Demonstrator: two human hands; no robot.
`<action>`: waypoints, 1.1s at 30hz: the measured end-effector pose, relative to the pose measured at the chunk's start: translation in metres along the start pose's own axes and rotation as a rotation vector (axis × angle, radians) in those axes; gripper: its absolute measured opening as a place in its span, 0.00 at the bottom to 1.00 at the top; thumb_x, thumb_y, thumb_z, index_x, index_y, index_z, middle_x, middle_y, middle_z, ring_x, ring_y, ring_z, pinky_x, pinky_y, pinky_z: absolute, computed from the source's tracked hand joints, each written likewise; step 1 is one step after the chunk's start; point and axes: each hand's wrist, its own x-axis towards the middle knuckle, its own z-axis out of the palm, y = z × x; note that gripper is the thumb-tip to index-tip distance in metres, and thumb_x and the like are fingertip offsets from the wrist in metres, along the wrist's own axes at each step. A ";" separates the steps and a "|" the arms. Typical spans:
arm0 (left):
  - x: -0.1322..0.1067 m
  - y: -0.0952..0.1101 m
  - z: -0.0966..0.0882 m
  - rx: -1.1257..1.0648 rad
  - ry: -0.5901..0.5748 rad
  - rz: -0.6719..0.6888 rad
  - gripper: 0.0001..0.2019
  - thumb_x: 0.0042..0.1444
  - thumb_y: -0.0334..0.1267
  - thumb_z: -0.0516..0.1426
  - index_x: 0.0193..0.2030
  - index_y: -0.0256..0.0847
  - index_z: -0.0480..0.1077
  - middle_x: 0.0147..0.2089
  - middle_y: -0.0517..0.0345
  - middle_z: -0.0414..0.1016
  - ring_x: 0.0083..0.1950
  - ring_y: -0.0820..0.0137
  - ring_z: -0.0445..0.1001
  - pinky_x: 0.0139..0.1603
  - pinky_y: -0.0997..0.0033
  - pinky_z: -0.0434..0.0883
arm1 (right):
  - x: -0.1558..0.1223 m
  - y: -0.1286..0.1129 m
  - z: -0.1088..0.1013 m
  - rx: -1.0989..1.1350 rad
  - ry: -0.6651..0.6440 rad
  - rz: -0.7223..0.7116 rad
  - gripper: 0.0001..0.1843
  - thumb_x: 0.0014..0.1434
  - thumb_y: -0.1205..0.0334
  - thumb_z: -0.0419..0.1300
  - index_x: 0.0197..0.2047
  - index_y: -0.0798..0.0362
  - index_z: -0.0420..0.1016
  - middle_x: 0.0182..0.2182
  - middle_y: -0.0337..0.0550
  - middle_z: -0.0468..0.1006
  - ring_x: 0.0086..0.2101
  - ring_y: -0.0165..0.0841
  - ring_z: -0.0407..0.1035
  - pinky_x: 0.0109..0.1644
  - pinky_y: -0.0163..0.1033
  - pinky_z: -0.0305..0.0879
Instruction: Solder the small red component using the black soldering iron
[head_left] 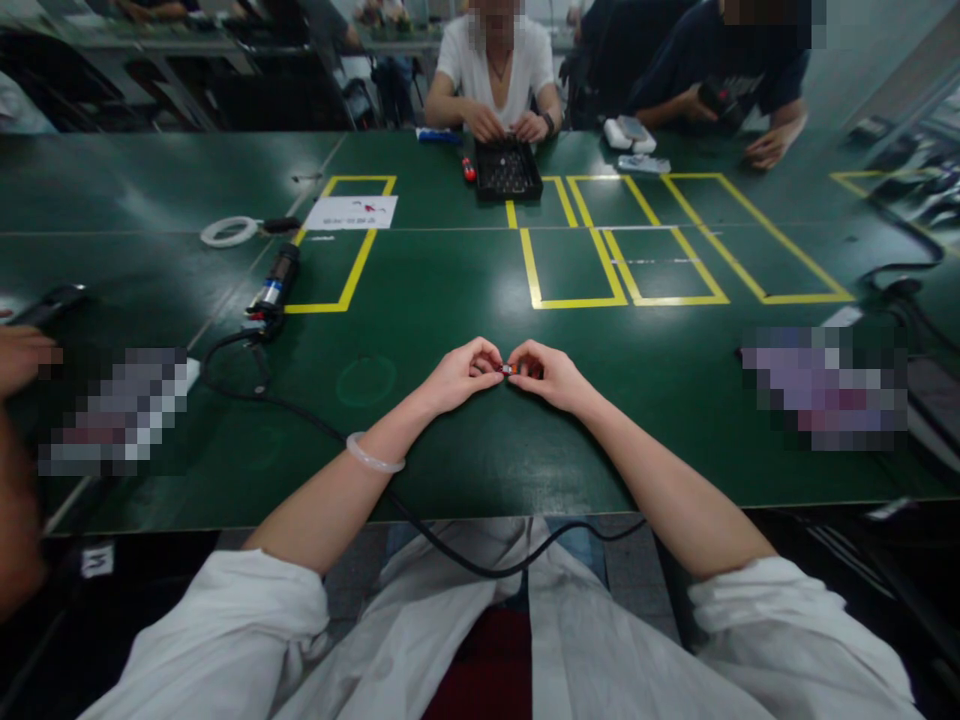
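Observation:
My left hand [463,373] and my right hand [546,372] meet fingertip to fingertip over the middle of the green table [450,450]. Between them they pinch a tiny red and silver part [508,369], each hand closed on one end. Both forearms rest on the table near its front edge. A clear bangle [373,457] circles my left wrist.
A black electric screwdriver [277,282] lies at the left, its black cable [315,420] running across to the front edge. A white tape ring [228,231] and a paper sheet [351,211] lie beyond. Yellow tape boxes [637,250] mark the far side. Across the table a person works at a black tray [508,170].

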 end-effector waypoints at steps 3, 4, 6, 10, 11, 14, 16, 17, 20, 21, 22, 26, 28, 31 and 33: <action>0.000 0.000 0.000 0.003 0.005 -0.010 0.15 0.51 0.38 0.64 0.42 0.35 0.67 0.39 0.54 0.74 0.38 0.73 0.74 0.37 0.75 0.69 | 0.000 0.000 -0.001 -0.028 0.010 -0.031 0.08 0.57 0.64 0.63 0.41 0.53 0.72 0.32 0.38 0.75 0.28 0.27 0.66 0.33 0.34 0.62; 0.000 0.000 0.000 0.004 0.005 -0.012 0.15 0.51 0.38 0.64 0.42 0.35 0.67 0.40 0.54 0.74 0.38 0.73 0.74 0.37 0.74 0.69 | 0.000 0.001 -0.001 -0.036 0.012 -0.044 0.08 0.57 0.64 0.63 0.41 0.53 0.72 0.33 0.39 0.75 0.29 0.27 0.67 0.33 0.34 0.62; 0.000 0.000 -0.001 0.006 0.003 -0.011 0.15 0.51 0.38 0.64 0.42 0.35 0.67 0.40 0.54 0.74 0.38 0.73 0.73 0.38 0.74 0.69 | 0.000 0.001 -0.001 -0.051 0.014 -0.068 0.07 0.57 0.65 0.62 0.41 0.53 0.71 0.35 0.39 0.74 0.30 0.28 0.67 0.34 0.34 0.63; 0.000 0.001 0.000 0.013 -0.005 -0.004 0.15 0.51 0.38 0.64 0.42 0.35 0.67 0.40 0.54 0.74 0.38 0.74 0.73 0.37 0.75 0.69 | -0.001 0.000 0.000 -0.086 0.015 -0.102 0.07 0.57 0.66 0.61 0.41 0.53 0.71 0.36 0.40 0.74 0.30 0.28 0.67 0.34 0.34 0.63; 0.000 0.001 0.000 0.015 -0.008 -0.003 0.15 0.51 0.38 0.64 0.42 0.35 0.67 0.40 0.54 0.74 0.38 0.74 0.73 0.37 0.75 0.69 | -0.001 -0.001 0.000 -0.097 0.016 -0.108 0.07 0.57 0.66 0.61 0.41 0.53 0.71 0.37 0.40 0.73 0.30 0.28 0.67 0.34 0.34 0.64; 0.000 0.001 0.000 0.008 -0.009 -0.009 0.15 0.51 0.38 0.64 0.42 0.36 0.67 0.39 0.55 0.74 0.37 0.74 0.73 0.37 0.75 0.69 | -0.001 -0.001 0.000 -0.130 0.010 -0.123 0.07 0.58 0.67 0.61 0.41 0.52 0.71 0.37 0.41 0.73 0.31 0.29 0.68 0.35 0.35 0.64; 0.000 0.000 0.001 0.002 -0.007 -0.012 0.15 0.51 0.38 0.64 0.42 0.36 0.67 0.39 0.55 0.74 0.37 0.74 0.73 0.37 0.75 0.69 | -0.001 -0.001 0.000 -0.140 0.002 -0.125 0.07 0.58 0.67 0.61 0.41 0.52 0.70 0.37 0.40 0.73 0.31 0.29 0.68 0.35 0.35 0.64; 0.000 0.000 0.001 0.001 -0.007 -0.011 0.15 0.51 0.38 0.64 0.42 0.35 0.67 0.39 0.55 0.74 0.37 0.74 0.73 0.37 0.75 0.69 | -0.001 -0.001 0.000 -0.141 0.000 -0.122 0.07 0.57 0.68 0.61 0.41 0.52 0.70 0.37 0.40 0.73 0.31 0.29 0.68 0.35 0.35 0.64; 0.001 -0.001 0.001 0.005 -0.008 -0.006 0.15 0.52 0.38 0.64 0.42 0.35 0.68 0.40 0.55 0.74 0.37 0.74 0.73 0.37 0.75 0.69 | -0.002 -0.002 0.000 -0.135 0.002 -0.111 0.07 0.57 0.68 0.61 0.41 0.52 0.70 0.36 0.40 0.73 0.31 0.28 0.68 0.35 0.35 0.64; 0.001 -0.001 0.000 0.006 -0.007 -0.005 0.15 0.51 0.38 0.64 0.43 0.35 0.68 0.40 0.55 0.74 0.37 0.74 0.73 0.38 0.75 0.69 | -0.002 -0.002 0.000 -0.134 0.004 -0.109 0.07 0.57 0.68 0.61 0.41 0.52 0.70 0.36 0.40 0.73 0.31 0.28 0.68 0.35 0.35 0.64; 0.001 -0.001 0.000 0.007 -0.009 -0.003 0.15 0.51 0.38 0.64 0.43 0.35 0.68 0.40 0.54 0.74 0.37 0.74 0.73 0.38 0.75 0.69 | -0.001 -0.002 0.000 -0.134 0.006 -0.108 0.07 0.57 0.68 0.61 0.41 0.52 0.70 0.36 0.40 0.73 0.30 0.28 0.68 0.35 0.35 0.64; 0.000 -0.002 0.000 0.017 -0.021 0.000 0.15 0.52 0.38 0.64 0.44 0.35 0.69 0.41 0.54 0.75 0.38 0.74 0.73 0.39 0.74 0.69 | -0.002 0.000 0.000 -0.139 0.007 -0.110 0.07 0.58 0.66 0.61 0.41 0.52 0.71 0.36 0.40 0.73 0.31 0.29 0.67 0.35 0.35 0.64; 0.000 -0.001 -0.001 0.030 -0.021 0.000 0.15 0.52 0.39 0.64 0.44 0.35 0.69 0.41 0.54 0.75 0.38 0.73 0.73 0.39 0.74 0.69 | -0.002 0.000 0.000 -0.138 0.009 -0.117 0.07 0.58 0.66 0.61 0.41 0.52 0.71 0.37 0.41 0.73 0.31 0.29 0.68 0.35 0.35 0.64; 0.000 0.000 -0.001 0.045 -0.009 -0.002 0.16 0.54 0.43 0.63 0.44 0.35 0.69 0.40 0.53 0.75 0.38 0.72 0.73 0.40 0.72 0.69 | -0.002 -0.001 -0.001 -0.127 0.026 -0.110 0.07 0.59 0.64 0.61 0.42 0.53 0.73 0.37 0.42 0.73 0.31 0.29 0.68 0.36 0.36 0.65; 0.000 0.001 -0.001 0.053 -0.003 -0.002 0.17 0.55 0.45 0.62 0.44 0.35 0.70 0.41 0.52 0.75 0.39 0.71 0.73 0.42 0.70 0.70 | -0.002 -0.002 -0.002 -0.093 0.036 -0.072 0.09 0.59 0.62 0.62 0.43 0.53 0.75 0.35 0.41 0.74 0.31 0.29 0.67 0.36 0.36 0.65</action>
